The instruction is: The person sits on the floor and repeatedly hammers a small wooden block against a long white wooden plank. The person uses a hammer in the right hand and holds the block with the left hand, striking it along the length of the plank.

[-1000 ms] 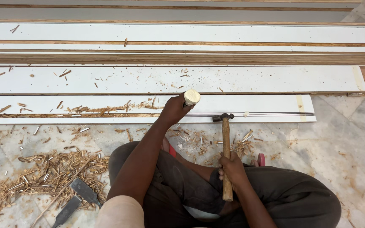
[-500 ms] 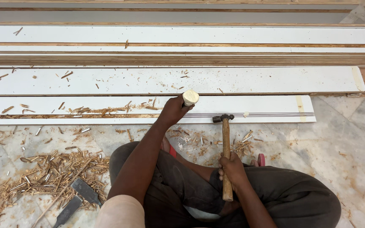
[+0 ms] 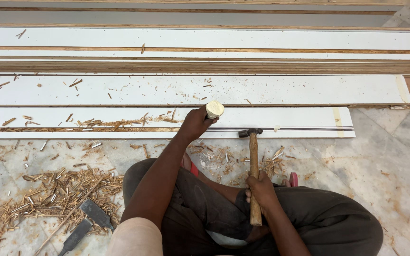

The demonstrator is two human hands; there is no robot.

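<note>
With the groove in the white board (image 3: 285, 118) chipped roughly halfway, the left hand (image 3: 193, 124) grips what looks like a pale-handled chisel (image 3: 214, 109) while the right hand (image 3: 261, 188) holds the hammer (image 3: 253, 166).

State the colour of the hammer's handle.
Light brown wood; the hammer, held in the right hand, shows in the head view.

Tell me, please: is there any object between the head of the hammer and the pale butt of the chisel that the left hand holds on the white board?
Nothing visible is. The hammer, in the right hand, has its head just right of the chisel butt held by the left hand. Between them shows only bare white board with its dark grooves.
</note>
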